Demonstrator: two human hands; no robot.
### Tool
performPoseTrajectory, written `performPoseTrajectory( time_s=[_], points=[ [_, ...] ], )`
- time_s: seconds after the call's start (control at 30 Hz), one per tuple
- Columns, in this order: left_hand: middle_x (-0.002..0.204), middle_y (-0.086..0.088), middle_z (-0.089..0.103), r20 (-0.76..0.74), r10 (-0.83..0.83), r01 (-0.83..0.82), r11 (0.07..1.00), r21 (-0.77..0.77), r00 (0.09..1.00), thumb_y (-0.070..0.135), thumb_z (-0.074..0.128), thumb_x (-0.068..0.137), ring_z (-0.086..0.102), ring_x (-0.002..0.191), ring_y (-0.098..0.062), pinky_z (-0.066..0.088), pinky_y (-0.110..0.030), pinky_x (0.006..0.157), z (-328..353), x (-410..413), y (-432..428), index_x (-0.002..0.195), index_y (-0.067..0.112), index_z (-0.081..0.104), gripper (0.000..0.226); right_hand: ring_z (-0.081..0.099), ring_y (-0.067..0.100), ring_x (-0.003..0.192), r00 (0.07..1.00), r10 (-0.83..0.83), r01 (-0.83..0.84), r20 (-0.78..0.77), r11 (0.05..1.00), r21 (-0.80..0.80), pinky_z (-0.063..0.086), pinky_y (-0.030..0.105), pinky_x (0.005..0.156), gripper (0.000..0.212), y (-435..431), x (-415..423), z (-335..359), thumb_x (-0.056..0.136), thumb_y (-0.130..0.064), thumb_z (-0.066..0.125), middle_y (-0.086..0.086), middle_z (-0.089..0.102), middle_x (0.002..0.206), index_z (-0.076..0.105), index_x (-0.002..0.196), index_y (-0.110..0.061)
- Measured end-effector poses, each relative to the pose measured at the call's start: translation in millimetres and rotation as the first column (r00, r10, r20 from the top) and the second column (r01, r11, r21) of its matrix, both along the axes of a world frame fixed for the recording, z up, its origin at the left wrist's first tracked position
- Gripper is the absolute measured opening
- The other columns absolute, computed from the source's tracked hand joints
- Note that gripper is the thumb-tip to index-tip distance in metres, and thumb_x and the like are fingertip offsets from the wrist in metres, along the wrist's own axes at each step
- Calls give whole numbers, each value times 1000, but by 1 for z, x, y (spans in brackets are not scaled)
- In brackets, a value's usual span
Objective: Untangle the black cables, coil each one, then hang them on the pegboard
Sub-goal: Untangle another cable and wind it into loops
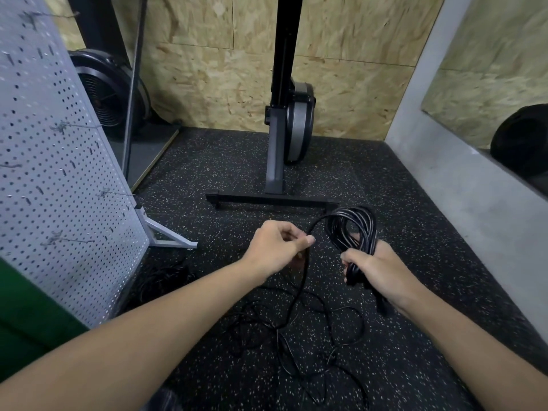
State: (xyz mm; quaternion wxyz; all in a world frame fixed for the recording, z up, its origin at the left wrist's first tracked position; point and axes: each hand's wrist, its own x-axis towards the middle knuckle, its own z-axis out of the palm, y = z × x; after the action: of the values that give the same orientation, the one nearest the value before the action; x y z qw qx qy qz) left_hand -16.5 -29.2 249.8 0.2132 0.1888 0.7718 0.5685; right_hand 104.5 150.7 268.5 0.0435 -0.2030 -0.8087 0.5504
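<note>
My right hand [376, 271] grips a coil of black cable [354, 226] whose loops stand up above the fist. From the coil a single strand runs left to my left hand [278, 247], which pinches it between thumb and fingers. Below that hand the strand drops to a loose tangle of black cables [299, 333] on the speckled floor. A second small heap of black cable [166, 277] lies by the foot of the grey pegboard [53, 173], which stands at the left with several wire hooks sticking out.
A black exercise machine [278, 161] with a cross foot stands straight ahead against the chipboard wall. A fan wheel [106, 90] and a metal frame sit behind the pegboard. A grey concrete ledge [462, 185] borders the right side. A green sleeve [26, 315] shows at the left.
</note>
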Motion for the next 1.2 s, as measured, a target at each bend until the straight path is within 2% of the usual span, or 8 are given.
performPoseTrajectory(
  time_s=[0.23,0.37,0.53,0.73,0.9,1.03,1.1,1.2],
  points=[
    [75,-13,75,300,-6,-61,975,212,954,11,73,97,73,71,-24,66,-40,78,17,17,13,85,1,75,15,72,18,96,1000,-8,8,-29,1000,0,52,37,89,14,-13,-5,-10,93,-20,72,-2,77,94,71,107,-22],
    [84,-9,80,245,28,-67,986,152,969,16,76,94,78,92,-28,61,-48,96,17,17,13,84,7,76,13,73,20,102,998,36,-40,-55,996,-77,54,44,100,20,-16,-3,-9,90,-17,76,2,79,102,74,110,-19],
    [82,-11,80,231,47,-78,989,128,972,12,74,96,77,83,-25,62,-37,84,23,20,12,87,9,68,11,76,33,98,996,-25,2,-85,966,-259,57,47,93,22,-27,0,-10,87,-1,72,15,79,100,80,104,-12],
    [77,3,79,20,-29,29,999,-38,999,33,75,95,74,95,-30,55,-45,97,20,14,9,100,11,67,24,75,39,81,990,-133,144,56,893,-427,61,53,86,27,-32,-6,-13,81,-4,71,27,74,86,73,108,-1],
    [94,-1,80,62,-200,200,980,8,978,37,66,101,73,92,-11,52,-35,102,12,9,-4,112,13,65,27,69,32,71,992,-126,103,-17,874,-475,58,57,89,15,-32,-5,-1,86,5,65,32,71,90,77,93,1],
    [120,4,73,89,-521,525,815,-244,849,23,65,92,67,113,-14,52,-33,101,-2,-1,-17,117,27,69,25,67,32,71,986,-125,55,-107,864,-501,56,58,88,10,-26,-5,6,86,6,65,24,66,83,70,93,2],
    [117,7,72,62,-640,597,673,-437,766,24,68,95,66,109,-13,51,-34,101,-15,1,-19,119,30,70,25,66,31,70,983,-113,20,-148,854,-520,57,53,83,10,-24,-5,11,87,6,64,22,65,83,69,95,2],
    [104,15,69,55,-684,615,615,-493,728,27,67,101,62,91,-2,48,-23,87,-30,7,-17,117,27,70,16,65,28,70,978,-93,-21,-188,848,-529,58,47,74,14,-20,-4,14,84,4,67,20,64,85,68,98,2]
  ],
)
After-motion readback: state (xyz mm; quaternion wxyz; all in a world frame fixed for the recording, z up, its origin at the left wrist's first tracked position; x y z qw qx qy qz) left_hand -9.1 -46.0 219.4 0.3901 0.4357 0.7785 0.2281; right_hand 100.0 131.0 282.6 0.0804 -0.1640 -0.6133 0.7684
